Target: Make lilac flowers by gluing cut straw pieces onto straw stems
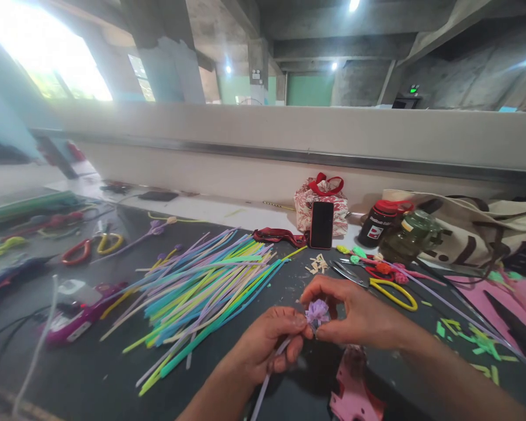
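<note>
The person's left hand [280, 342] is closed, thumb and fingers pinching a pale stem [263, 392] that slants down toward the near edge. The right hand [355, 310] is partly curled, thumb and fingertips gripping a ruffled purple flower [318, 313] from its right side. The flower sits between the two hands, above the dark table [307, 392], at the upper end of the stem. A pink object [355, 389] lies on the near side, below the right hand. To the left spreads a pile of coloured strips [210, 286]; beyond the right hand lie yellow-handled scissors [392, 294], and farther back a phone [322, 225] stands upright before a patterned bag [304, 204]. Green scraps [480, 339] are scattered at right.
</note>
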Demonstrator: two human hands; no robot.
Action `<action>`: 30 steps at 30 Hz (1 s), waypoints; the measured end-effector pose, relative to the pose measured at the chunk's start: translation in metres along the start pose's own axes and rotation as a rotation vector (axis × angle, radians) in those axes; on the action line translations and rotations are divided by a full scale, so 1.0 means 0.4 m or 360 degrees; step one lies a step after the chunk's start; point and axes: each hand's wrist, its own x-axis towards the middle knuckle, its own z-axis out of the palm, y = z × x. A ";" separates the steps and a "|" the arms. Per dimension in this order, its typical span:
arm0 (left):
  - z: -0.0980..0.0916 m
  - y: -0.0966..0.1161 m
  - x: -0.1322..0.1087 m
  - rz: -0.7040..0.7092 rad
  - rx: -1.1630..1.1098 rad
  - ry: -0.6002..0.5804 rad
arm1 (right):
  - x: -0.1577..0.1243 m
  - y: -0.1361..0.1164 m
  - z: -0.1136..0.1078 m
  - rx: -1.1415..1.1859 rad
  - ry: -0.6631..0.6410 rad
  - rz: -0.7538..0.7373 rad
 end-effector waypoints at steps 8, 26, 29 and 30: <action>0.002 0.000 0.000 -0.0006 -0.0016 0.0013 | 0.000 0.005 0.009 -0.0145 0.0091 -0.0050; 0.042 0.021 -0.023 0.0411 -0.0357 0.0078 | -0.036 0.073 0.041 0.0621 0.0482 0.0088; 0.040 0.016 -0.021 0.0307 -0.0235 0.0088 | -0.023 0.049 0.016 0.0742 0.0323 -0.0005; 0.039 0.016 -0.021 0.0274 -0.0185 0.0079 | -0.018 0.042 0.004 0.0791 0.0213 -0.0013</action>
